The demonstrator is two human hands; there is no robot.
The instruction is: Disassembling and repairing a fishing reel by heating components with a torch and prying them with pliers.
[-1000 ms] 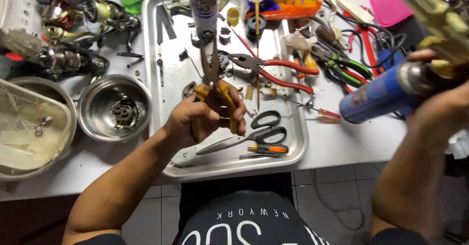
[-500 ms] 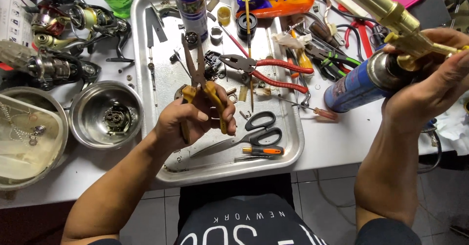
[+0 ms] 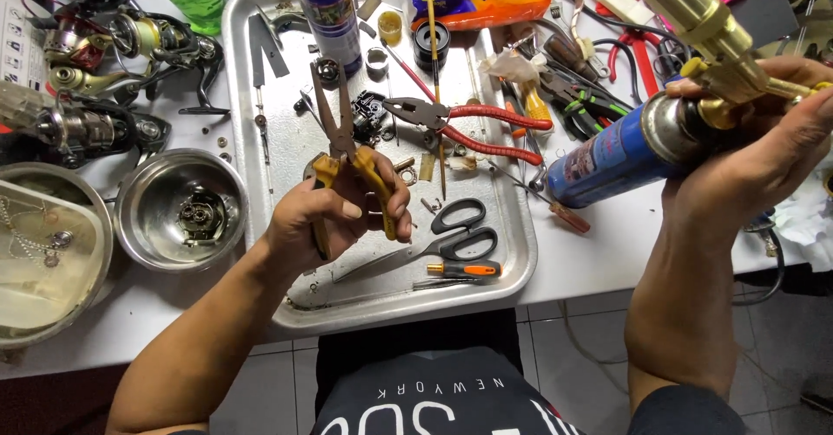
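Right now you are gripping the yellow-handled needle-nose pliers [image 3: 347, 153] in your left hand [image 3: 334, 218], fingers wrapped around both handles, over the centre of the metal tray [image 3: 512, 261]. Their long dark tips are pointing toward the top of the frame and standing slightly apart. At the upper right, your right hand [image 3: 746, 166] is closing around the neck of a blue gas canister [image 3: 620, 157] that is carrying a brass torch head [image 3: 703, 23]; the canister is tilting down toward the tray's right edge.

The tray is holding red-handled pliers [image 3: 473, 123], black scissors [image 3: 451, 235], a small orange screwdriver [image 3: 464, 268], a spray can [image 3: 328, 10] and loose small parts. At the left, a steel bowl [image 3: 143, 209] is holding a dark reel part [image 3: 200, 216]. At the far left edge, a larger bowl [image 3: 87, 296] is carrying a clear lidded container [image 3: 43, 253].
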